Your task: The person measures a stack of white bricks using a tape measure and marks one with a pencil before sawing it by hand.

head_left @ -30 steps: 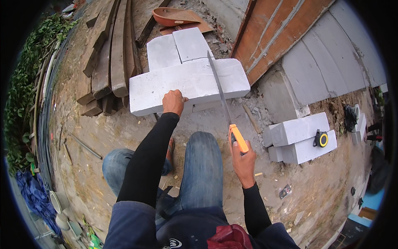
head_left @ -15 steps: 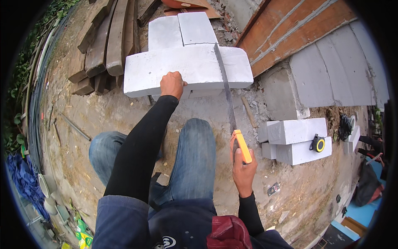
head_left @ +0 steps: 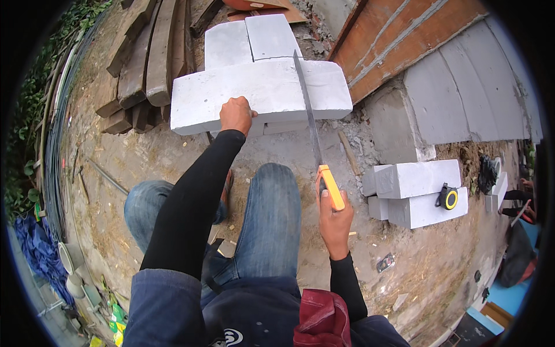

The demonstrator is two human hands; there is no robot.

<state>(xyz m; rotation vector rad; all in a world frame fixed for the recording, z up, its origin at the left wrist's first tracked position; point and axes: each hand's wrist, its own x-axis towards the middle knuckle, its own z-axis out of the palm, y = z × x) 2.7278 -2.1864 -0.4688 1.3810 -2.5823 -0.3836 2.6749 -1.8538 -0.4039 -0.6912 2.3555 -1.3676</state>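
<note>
Room between saw handle (head_left: pixel 330 188) and block stack (head_left: pixel 425 178), blade (head_left: pixel 306 104) crossing long block (head_left: pixel 251 84), timbers (head_left: pixel 137 72) at its left

Snug black sleeves (head_left: pixel 193 199) come out from under a dark navy short-sleeved shirt (head_left: pixel 254 306) bearing a white curved mark (head_left: pixel 233 335), worn with faded blue jeans (head_left: pixel 269 217) and a crumpled, dark red cloth (head_left: pixel 322 318) over the shirt's front.

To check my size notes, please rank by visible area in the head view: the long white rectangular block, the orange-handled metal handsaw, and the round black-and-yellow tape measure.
1. Long white rectangular block
2. Orange-handled metal handsaw: long, but thin
3. Round black-and-yellow tape measure: clearly smallest
</note>
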